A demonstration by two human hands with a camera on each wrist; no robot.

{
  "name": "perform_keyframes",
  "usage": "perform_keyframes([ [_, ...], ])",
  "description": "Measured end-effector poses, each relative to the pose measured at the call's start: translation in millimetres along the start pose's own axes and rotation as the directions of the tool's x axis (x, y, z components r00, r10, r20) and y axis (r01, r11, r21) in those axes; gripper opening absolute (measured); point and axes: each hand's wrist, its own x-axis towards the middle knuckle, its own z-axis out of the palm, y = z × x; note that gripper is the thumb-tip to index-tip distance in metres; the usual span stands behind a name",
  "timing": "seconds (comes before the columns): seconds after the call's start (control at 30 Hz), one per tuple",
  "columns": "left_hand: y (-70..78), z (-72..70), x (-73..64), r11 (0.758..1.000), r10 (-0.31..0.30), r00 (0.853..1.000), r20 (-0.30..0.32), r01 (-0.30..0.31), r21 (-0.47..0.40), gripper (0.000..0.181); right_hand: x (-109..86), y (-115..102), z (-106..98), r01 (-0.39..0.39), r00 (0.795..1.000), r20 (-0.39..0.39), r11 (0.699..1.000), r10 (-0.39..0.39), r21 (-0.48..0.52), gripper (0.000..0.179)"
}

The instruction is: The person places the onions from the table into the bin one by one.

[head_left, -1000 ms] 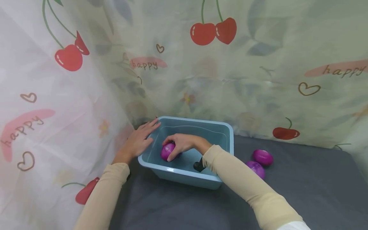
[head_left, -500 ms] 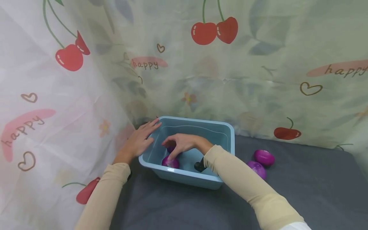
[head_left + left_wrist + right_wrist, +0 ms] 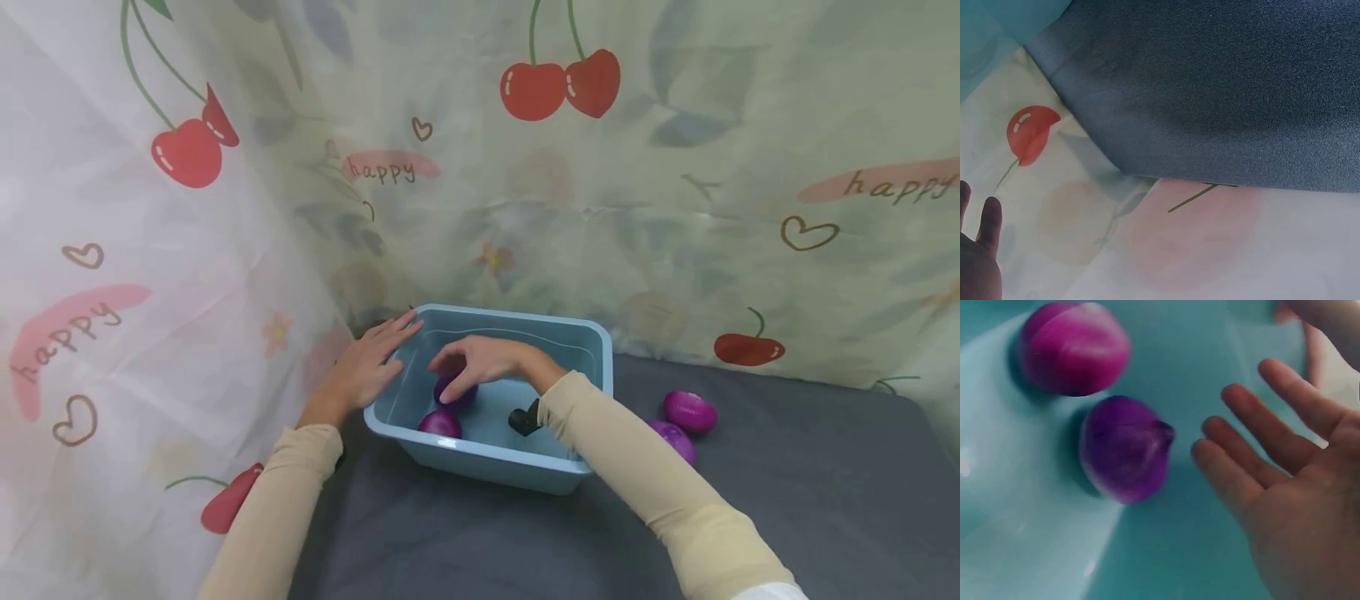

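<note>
Two purple onions lie in the left part of the light blue tub [image 3: 487,468]. One onion [image 3: 440,425] is by the front wall; a darker onion [image 3: 463,397] with a pointed tip is just behind it, partly covered by my right hand [image 3: 486,360]. In the right wrist view, that hand's fingers are spread and apart from the darker onion [image 3: 1124,450] and the pinker onion [image 3: 1074,349]. My left hand [image 3: 362,368] rests with straight fingers on the tub's left rim. Only part of the left hand [image 3: 982,256] shows at the left wrist view's edge.
On the dark grey cloth [image 3: 810,483] right of the tub lie two more purple onions, a rear one [image 3: 690,412] and a nearer one [image 3: 677,442] partly behind the right sleeve. A cherry-print curtain [image 3: 645,217] stands close behind and left of the tub.
My right hand has let go of an onion, which now lies by the tub's front wall. The hand has risen slightly, uncovering more of the darker onion. The left hand stays on the rim.
</note>
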Motion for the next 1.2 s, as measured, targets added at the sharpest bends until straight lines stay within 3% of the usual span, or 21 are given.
perform_keyframes([
  [0.33,0.8,-0.6,-2.0,1.0,-0.013,1.0,0.001,0.013,-0.009,0.064,-41.3,-28.2,-32.5,0.054,0.997,-0.06,0.997,-0.051,0.056,0.067],
  [0.63,2.0,0.7,-0.6,1.0,-0.005,1.0,0.013,0.005,-0.011,0.064,-88.8,-33.0,-55.5,0.092,0.984,-0.164,0.991,-0.076,0.093,0.059],
  [0.93,3.7,2.1,1.3,1.0,0.009,1.0,0.003,-0.009,-0.012,0.064,-152.3,-13.3,-81.1,0.075,0.953,-0.302,0.991,-0.037,0.115,0.063],
  [1.2,4.6,0.6,0.1,1.0,0.0,1.0,0.003,0.0,-0.011,0.064,-207.5,20.2,-80.6,0.045,0.909,-0.417,0.996,-0.007,0.081,0.057],
])
